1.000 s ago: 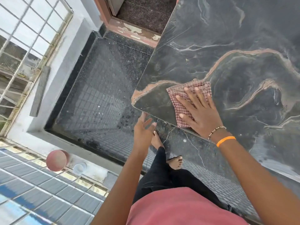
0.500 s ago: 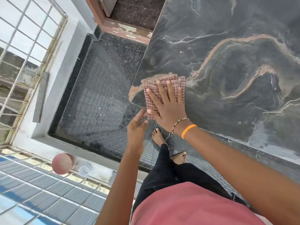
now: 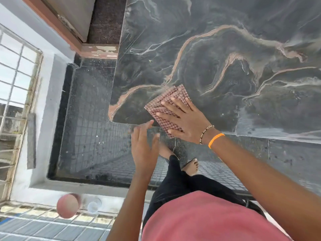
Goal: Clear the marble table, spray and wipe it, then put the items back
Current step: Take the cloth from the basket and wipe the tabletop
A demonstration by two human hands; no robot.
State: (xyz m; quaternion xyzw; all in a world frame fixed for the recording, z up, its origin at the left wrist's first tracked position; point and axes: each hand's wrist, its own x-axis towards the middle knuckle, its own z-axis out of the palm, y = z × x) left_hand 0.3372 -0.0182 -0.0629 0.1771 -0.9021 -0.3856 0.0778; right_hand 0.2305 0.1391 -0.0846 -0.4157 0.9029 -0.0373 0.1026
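No writing or brand could be read anywhere. The right hand lay flat on a folded checked cloth, fingers straight and spread, pressing it on the marble table near the front left corner. One edge of the cloth passed a little over the front edge of the table. The hand covered much of the cloth, so its full shape was hidden. The left hand was just below the table edge, beside the cloth, with fingers loosely extended and holding nothing; it was blurred, and I could not tell if a fingertip touched the edge. The table was cut off at the top and right. On the right wrist were an orange band and a bead bracelet. On the ledge at the lower left stood a pink bowl and a small clear cup, both blurred.
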